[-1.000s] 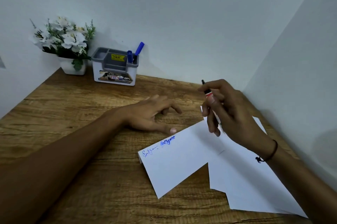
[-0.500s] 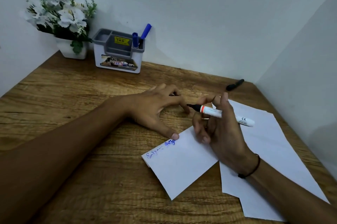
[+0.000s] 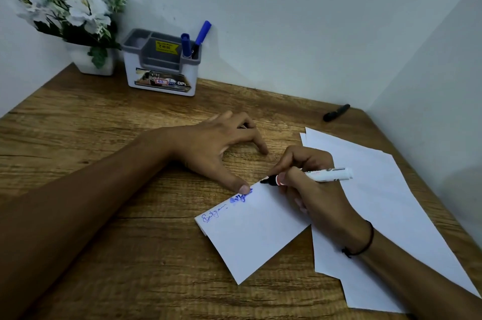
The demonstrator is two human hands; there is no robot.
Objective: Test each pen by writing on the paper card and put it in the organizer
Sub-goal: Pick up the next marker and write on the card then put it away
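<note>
Your right hand (image 3: 310,189) holds the marker (image 3: 313,176) low by its tip, on the card (image 3: 255,231); it looks light, stiff and smooth. Your left hand (image 3: 219,147) pins the card's edge, fingers relaxed.

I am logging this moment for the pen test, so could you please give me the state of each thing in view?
White marker: uncapped, gripped by the right hand, tip at the card's top edge.
Paper card: flat on the desk, two blue scribbles on it.
Left hand: open, thumb pressing the card's edge.
Organizer: upright, two blue pens inside.
Black cap: lying loose near the wall.
Loose sheets: flat, unmarked.
</note>
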